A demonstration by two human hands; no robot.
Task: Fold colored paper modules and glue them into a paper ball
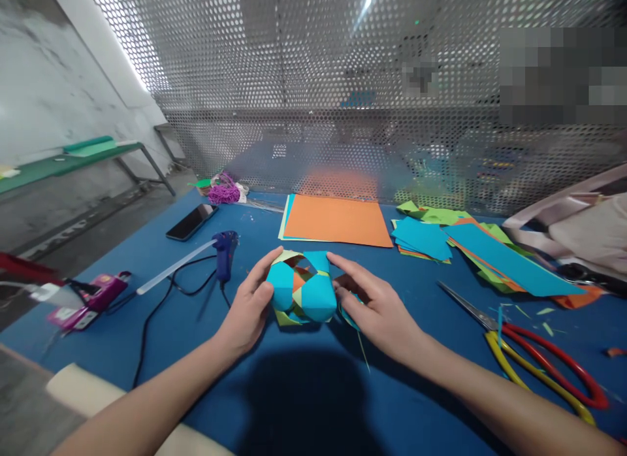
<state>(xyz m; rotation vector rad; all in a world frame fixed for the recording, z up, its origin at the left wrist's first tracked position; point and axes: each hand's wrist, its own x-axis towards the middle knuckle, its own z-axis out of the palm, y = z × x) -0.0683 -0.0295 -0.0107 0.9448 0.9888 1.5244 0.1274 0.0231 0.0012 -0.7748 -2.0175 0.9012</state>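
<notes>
Between my hands is a woven paper ball (318,296) of blue, orange and pale green strips, with gaps between the strips. My left hand (252,302) grips its left side, thumb in front and fingers behind. My right hand (375,306) holds the right side, its index finger on the upper right edge and the other fingers curled. Under those curled fingers a further bit of blue paper shows, partly hidden. A thin pale strip (363,351) hangs down below my right hand.
Orange sheets (337,221) lie behind the ball, with cut blue squares (422,239) and long strips (509,257) to the right. Scissors (494,325) lie at right. A glue gun (224,257), its cord, a phone (192,222) and a power strip (93,302) are left. Perforated metal (294,129) stands behind.
</notes>
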